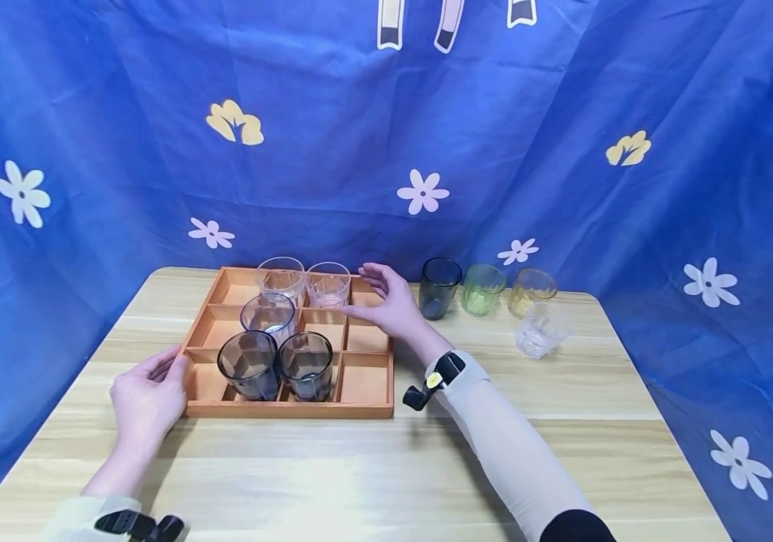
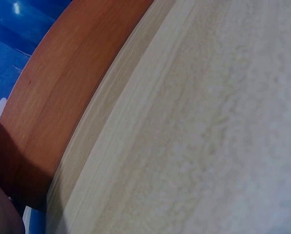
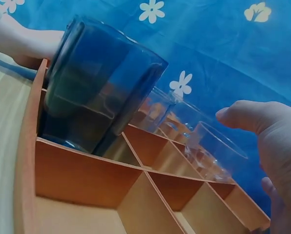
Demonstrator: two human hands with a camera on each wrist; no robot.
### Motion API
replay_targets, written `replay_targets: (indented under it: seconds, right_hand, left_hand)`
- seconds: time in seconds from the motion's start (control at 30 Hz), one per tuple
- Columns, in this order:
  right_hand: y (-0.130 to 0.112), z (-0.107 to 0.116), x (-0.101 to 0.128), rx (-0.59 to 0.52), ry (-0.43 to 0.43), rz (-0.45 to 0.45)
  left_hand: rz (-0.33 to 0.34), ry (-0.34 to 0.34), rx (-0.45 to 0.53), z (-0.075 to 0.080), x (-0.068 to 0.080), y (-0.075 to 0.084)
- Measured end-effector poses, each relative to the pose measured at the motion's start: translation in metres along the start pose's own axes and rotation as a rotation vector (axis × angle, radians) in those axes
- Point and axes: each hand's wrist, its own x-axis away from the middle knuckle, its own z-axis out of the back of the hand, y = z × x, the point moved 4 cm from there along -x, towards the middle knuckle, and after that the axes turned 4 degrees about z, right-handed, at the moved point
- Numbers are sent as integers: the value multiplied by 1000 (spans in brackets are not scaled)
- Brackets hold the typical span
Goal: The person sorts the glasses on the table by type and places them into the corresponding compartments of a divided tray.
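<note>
On the tabletop, toward its rear left corner, lay a divided wooden tray, and the pinkish glass stood in its rear row. The right hand was just beside that glass with its grip released, thumb and fingers apart. The left hand grasped the tray's left wall near the front left corner.

The likeliest mishap was a sideways brush: the right thumb pointed at the pinkish glass, and a careless sweep could have tipped it into the rear clear glass close beside it. A tug by the left hand could have jolted the whole tray. Toward its front edge, the two smoky glasses had their rims so near each other that a jolt might have knocked or chipped them; whether they touched could not be told. They rose well above the low dividers, which would probably have steadied only their bases.

Near the tabletop's rear edge, the dark tumbler stood close to the right hand, so a swing outward could have driven it against the green glass.
</note>
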Motion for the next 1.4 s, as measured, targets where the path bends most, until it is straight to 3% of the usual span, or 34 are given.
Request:
replay_targets:
  seconds: [0.83,1.17,1.4]
  right_hand:
    - [-24,64,41,-60,56,71]
    - [-26,90,58,-110,102,54]
    - [-30,108,70,-61,128,48]
  left_hand:
    - [17,-10,-44,1,-2,-4]
    - [18,-11,-35,0,-4,-2]
    - [8,-11,-28,0,-4,-2]
